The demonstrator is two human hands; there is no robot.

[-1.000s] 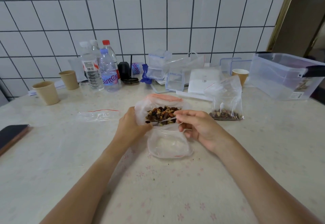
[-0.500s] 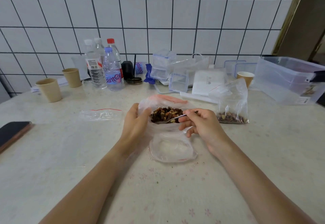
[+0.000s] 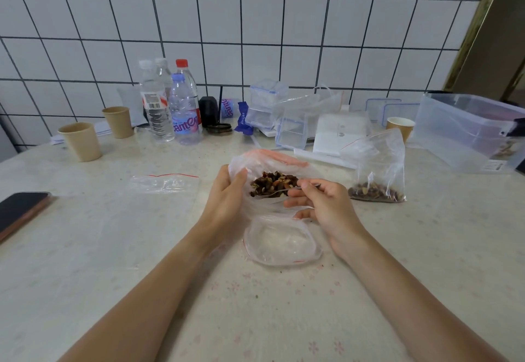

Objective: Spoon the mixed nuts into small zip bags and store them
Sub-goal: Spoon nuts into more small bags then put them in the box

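1. Left hand (image 3: 227, 200) grips the left side of a large clear bag (image 3: 270, 163), fingers curled round the plastic, thumb on the bag's near rim. Bag's mouth gapes open.
2. Mixed nuts (image 3: 272, 184) sit heaped inside that bag, mid-worktop, between the two hands.
3. Right hand (image 3: 321, 205) pinches a metal spoon (image 3: 272, 193); fingers curled round the handle, bowl dipped into the nuts.
4. Small zip bag (image 3: 281, 241) lies just near of the large bag, mouth held open, red seal line along its rim. Nothing visible inside. A few crumbs on the worktop (image 3: 113, 248) beside it.
5. Second zip bag (image 3: 375, 168) stands to the right, upright, nuts filling its bottom.
6. Flat empty zip bag (image 3: 163, 183) lies to the left, well apart from the hands.
7. Far right: clear storage bin (image 3: 466, 131). Far middle: water bottles (image 3: 170, 106) and small lidded containers (image 3: 265, 103). Far left: two paper cups (image 3: 81, 140).
8. Phone (image 3: 20, 211) at the left edge.
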